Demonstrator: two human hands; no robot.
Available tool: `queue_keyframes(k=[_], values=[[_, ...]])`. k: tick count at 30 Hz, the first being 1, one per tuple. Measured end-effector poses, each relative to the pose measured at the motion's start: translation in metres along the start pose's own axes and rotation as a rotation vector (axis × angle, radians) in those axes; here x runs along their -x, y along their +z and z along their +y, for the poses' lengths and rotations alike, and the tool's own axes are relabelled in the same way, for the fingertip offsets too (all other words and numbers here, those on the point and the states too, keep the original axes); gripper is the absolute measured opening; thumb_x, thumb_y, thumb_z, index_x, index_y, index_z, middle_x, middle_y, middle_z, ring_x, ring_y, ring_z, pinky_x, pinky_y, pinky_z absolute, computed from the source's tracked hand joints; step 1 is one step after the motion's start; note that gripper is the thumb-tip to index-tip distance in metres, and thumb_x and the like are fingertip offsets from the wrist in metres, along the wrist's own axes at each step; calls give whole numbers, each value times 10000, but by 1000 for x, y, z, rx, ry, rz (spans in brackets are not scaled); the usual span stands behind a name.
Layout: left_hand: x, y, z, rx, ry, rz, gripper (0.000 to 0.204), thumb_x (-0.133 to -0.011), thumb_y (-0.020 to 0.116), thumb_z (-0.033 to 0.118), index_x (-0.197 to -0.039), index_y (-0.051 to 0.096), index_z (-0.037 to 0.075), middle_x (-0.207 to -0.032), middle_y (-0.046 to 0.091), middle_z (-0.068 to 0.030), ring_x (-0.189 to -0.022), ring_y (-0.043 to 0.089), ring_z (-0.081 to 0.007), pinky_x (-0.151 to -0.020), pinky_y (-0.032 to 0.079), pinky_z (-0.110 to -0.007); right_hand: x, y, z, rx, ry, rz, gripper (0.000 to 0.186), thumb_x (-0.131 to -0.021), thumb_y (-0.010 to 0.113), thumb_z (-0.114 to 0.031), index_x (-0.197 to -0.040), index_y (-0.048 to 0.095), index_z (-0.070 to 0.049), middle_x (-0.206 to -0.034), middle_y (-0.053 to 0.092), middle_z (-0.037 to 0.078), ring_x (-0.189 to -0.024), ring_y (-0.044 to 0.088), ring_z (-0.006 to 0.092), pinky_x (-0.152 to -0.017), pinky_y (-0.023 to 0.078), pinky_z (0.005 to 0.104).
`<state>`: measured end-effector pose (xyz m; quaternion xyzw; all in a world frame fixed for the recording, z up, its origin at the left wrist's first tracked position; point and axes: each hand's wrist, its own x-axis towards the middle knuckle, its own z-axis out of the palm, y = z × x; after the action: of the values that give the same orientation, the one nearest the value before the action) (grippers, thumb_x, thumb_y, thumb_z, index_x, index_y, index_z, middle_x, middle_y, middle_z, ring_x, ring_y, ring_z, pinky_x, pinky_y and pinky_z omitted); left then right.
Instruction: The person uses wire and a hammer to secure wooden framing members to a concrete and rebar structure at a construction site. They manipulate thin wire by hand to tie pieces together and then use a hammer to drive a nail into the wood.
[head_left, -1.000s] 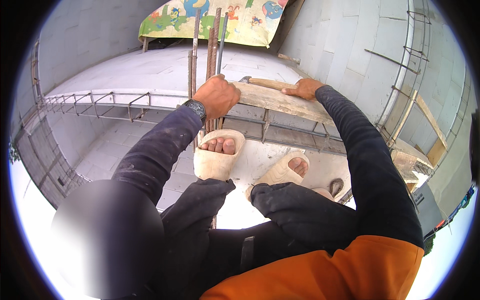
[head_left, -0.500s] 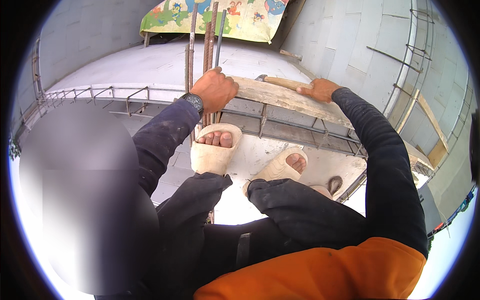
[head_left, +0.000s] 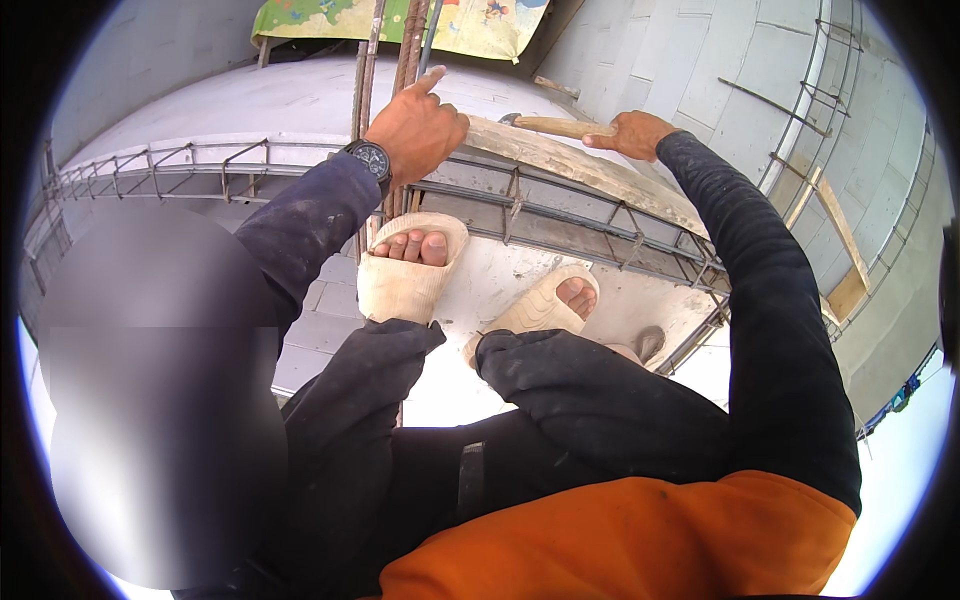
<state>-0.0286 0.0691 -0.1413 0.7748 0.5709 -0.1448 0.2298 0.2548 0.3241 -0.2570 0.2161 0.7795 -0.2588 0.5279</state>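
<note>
My left hand point(head_left: 415, 135) is at the upright steel rebars point(head_left: 403, 70), its index finger stretched out and the other fingers curled round toward the bars. Its grip is partly hidden behind the back of the hand. A watch point(head_left: 371, 160) is on that wrist. My right hand point(head_left: 638, 134) is closed on the wooden handle of a hammer point(head_left: 560, 126), whose dark head points left. The hammer lies low along the far edge of a rough wooden plank point(head_left: 590, 180); I cannot tell whether it touches the wood.
A horizontal rebar cage point(head_left: 520, 205) runs below the plank. My sandaled feet point(head_left: 410, 270) stand on a pale surface this side of it. A patterned sheet point(head_left: 400, 25) hangs at the far side. Grey block walls point(head_left: 660, 60) rise around, with more rebar and a wooden frame point(head_left: 840, 230) at right.
The view has shifted, so the scene sits higher and further left. My left index finger has straightened. My right hand keeps hold of the hammer at the plank.
</note>
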Motion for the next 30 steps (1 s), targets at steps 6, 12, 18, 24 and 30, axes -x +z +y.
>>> queue_keyframes(k=[6, 12, 18, 24, 30], values=[[-6, -6, -16, -49, 13, 54, 173, -926, 582, 8, -984, 727, 82, -737, 724, -86, -827, 753, -237, -1312, 274, -470, -12, -88, -43, 277, -44, 73, 977, -787, 687, -882, -1064, 746, 52, -646, 683, 145, -517, 694, 261, -486, 581, 371], [1, 0, -9, -1, 10, 169, 142, -956, 590, 58, -972, 727, 90, -803, 730, -77, -871, 748, -237, -1303, 283, -466, -2, -27, -13, 222, 19, 153, 941, -865, 597, -871, -1170, 771, 2, -1006, 773, 206, -958, 766, 345, -884, 601, 497], [6, 3, -8, -30, -44, 140, 134, -954, 609, 59, -992, 731, 98, -836, 747, -71, -917, 743, -225, -1304, 288, -461, -10, 4, -5, 121, 49, 178, 1056, -842, 504, -949, -1225, 741, 6, -1055, 765, 235, -1056, 745, 384, -947, 584, 513], [5, 3, -3, 19, -50, 104, 139, -951, 602, 60, -1013, 723, 87, -863, 743, -77, -943, 732, -229, -1305, 292, -467, -19, 46, 12, -15, 110, 114, 1179, -831, 412, -996, -1254, 719, 61, -1107, 755, 270, -1132, 722, 403, -974, 568, 539], [4, 3, -3, 15, -60, 110, 132, -961, 585, 69, -1034, 695, 82, -924, 735, -66, -1011, 721, -233, -1302, 297, -471, 3, 40, 53, -7, 157, -19, 1176, -841, 408, -987, -1224, 724, 79, -1114, 752, 276, -1132, 718, 411, -991, 559, 518]])
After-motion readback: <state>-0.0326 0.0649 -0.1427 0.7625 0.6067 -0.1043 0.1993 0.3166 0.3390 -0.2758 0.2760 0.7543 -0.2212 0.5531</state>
